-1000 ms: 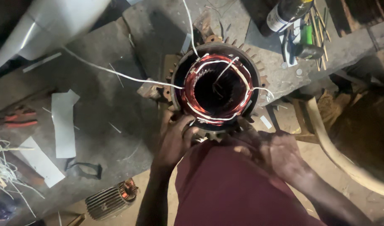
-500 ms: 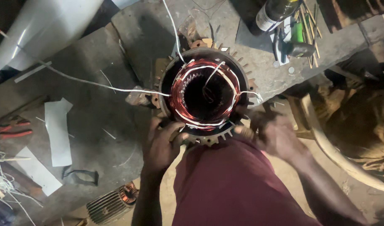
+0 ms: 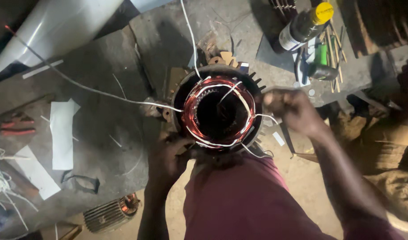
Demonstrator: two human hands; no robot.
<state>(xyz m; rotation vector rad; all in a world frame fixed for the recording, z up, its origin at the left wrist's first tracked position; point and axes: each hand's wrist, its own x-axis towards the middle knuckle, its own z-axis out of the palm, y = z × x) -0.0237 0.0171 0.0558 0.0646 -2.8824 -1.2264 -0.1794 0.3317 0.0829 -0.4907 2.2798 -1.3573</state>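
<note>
A round motor stator (image 3: 218, 111) with copper windings and white cord lacing stands upright at the bench's near edge. My left hand (image 3: 168, 155) grips its lower left rim. My right hand (image 3: 289, 109) is raised at its right side, fingers closed on a thin white cord (image 3: 266, 117) that runs from the windings. Two more white cords (image 3: 124, 98) trail from the stator to the left and to the back of the bench.
White paper strips (image 3: 61, 133) and red-handled pliers (image 3: 12, 126) lie at the left. A small finned motor (image 3: 108, 214) sits at lower left. A dark bottle with a yellow cap (image 3: 304, 24) and small tools are at the back right. A pale tube (image 3: 52, 31) lies back left.
My right hand has lifted from the stator's lower right rim up to its right side, pulling the white cord. The left hand stays on the lower left rim.
</note>
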